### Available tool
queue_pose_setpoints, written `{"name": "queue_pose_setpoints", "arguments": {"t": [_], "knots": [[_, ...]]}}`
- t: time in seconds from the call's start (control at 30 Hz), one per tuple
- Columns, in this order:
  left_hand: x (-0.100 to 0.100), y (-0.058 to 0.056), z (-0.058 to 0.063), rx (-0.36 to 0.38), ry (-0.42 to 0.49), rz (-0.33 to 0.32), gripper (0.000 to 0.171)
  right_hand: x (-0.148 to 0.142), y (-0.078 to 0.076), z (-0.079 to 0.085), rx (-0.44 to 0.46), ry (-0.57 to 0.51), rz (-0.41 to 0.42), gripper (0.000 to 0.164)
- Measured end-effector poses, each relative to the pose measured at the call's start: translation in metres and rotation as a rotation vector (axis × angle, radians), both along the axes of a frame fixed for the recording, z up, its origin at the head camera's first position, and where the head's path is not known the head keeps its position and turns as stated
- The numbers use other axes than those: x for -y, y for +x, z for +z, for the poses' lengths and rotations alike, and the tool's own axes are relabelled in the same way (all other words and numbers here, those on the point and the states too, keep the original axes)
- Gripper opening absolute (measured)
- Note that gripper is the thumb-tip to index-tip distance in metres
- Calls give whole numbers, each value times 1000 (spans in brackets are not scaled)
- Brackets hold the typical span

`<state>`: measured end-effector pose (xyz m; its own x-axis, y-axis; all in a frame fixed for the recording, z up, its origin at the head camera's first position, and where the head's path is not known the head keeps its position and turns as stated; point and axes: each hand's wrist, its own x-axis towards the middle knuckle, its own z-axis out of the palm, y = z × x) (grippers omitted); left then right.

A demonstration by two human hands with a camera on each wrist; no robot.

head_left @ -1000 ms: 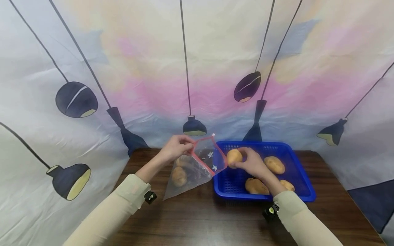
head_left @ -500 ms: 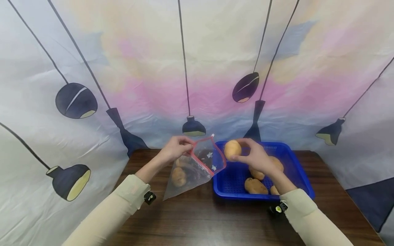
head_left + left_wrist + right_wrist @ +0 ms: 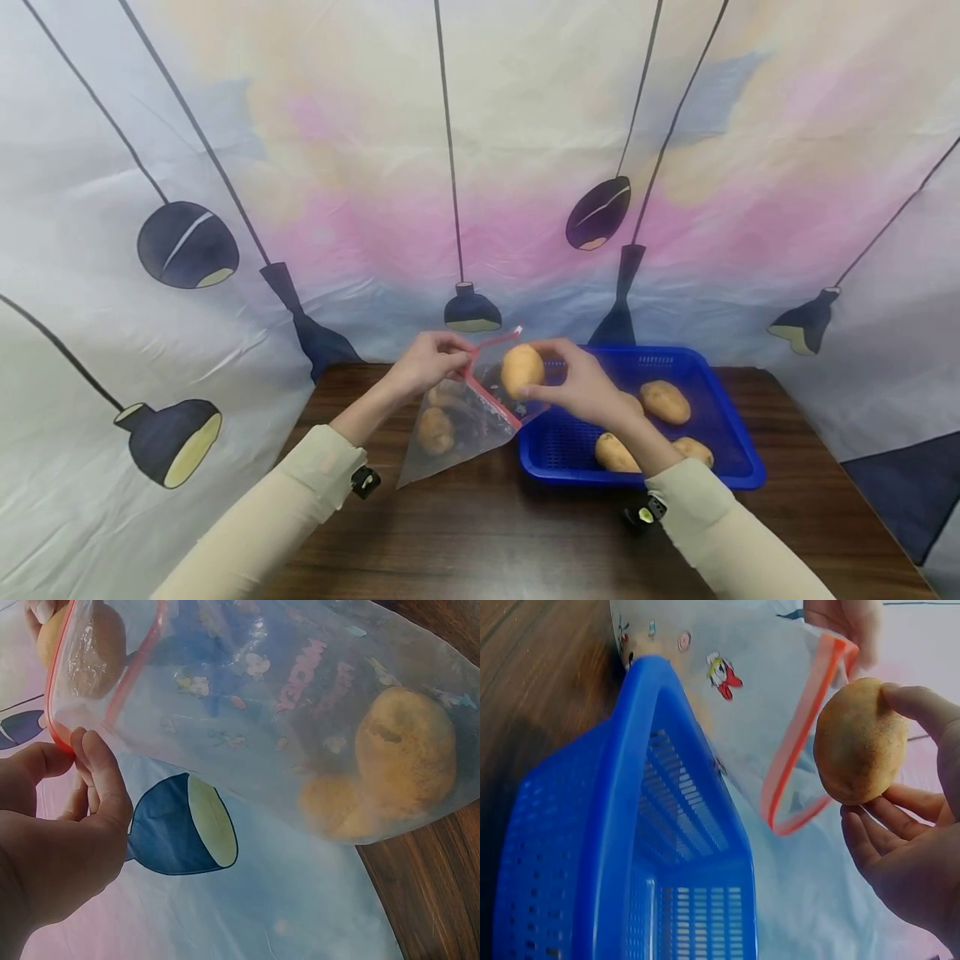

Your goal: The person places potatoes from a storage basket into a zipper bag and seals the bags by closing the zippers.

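Note:
My left hand [image 3: 433, 362] pinches the red-edged rim of a clear zip bag [image 3: 468, 425], which hangs with its mouth spread. Two potatoes [image 3: 405, 750] lie low in the bag, seen through the printed plastic in the left wrist view. Between the thumb and fingers of my right hand [image 3: 581, 383] is another potato [image 3: 522, 372], held at the bag's mouth. The right wrist view shows this potato [image 3: 860, 741] right beside the red zip strip [image 3: 802, 735]. In the left wrist view it shows partly through the plastic.
A blue plastic basket [image 3: 750, 467] with slotted walls stands on the dark wooden table [image 3: 480, 533], right of the bag. Several potatoes [image 3: 666, 402] lie in it, some partly behind my right forearm. Behind the table hangs a cloth backdrop [image 3: 360, 208] printed with lamps.
My right hand has lifted the potato from over the basket and carried it left to the bag's mouth. My left hand and the bag have stayed almost still.

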<state>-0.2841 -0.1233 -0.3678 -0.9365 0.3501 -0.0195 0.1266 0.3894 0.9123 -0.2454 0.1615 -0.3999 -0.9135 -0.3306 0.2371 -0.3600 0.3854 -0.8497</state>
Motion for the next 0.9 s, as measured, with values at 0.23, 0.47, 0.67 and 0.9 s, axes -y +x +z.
{"name": "queue_pose_setpoints", "arguments": {"t": [0.23, 0.47, 0.67, 0.9], "knots": [[-1, -1, 1, -9, -22, 1, 26, 12, -1, 0, -1, 12, 20, 72], [-1, -2, 2, -14, -15, -13, 26, 16, -3, 0, 12, 27, 35, 73], [0, -4, 1, -13, -19, -12, 25, 15, -2, -1, 24, 71, 47, 74], [-1, -1, 1, -15, -17, -6, 25, 2, -2, 0, -20, 28, 42, 64]]}}
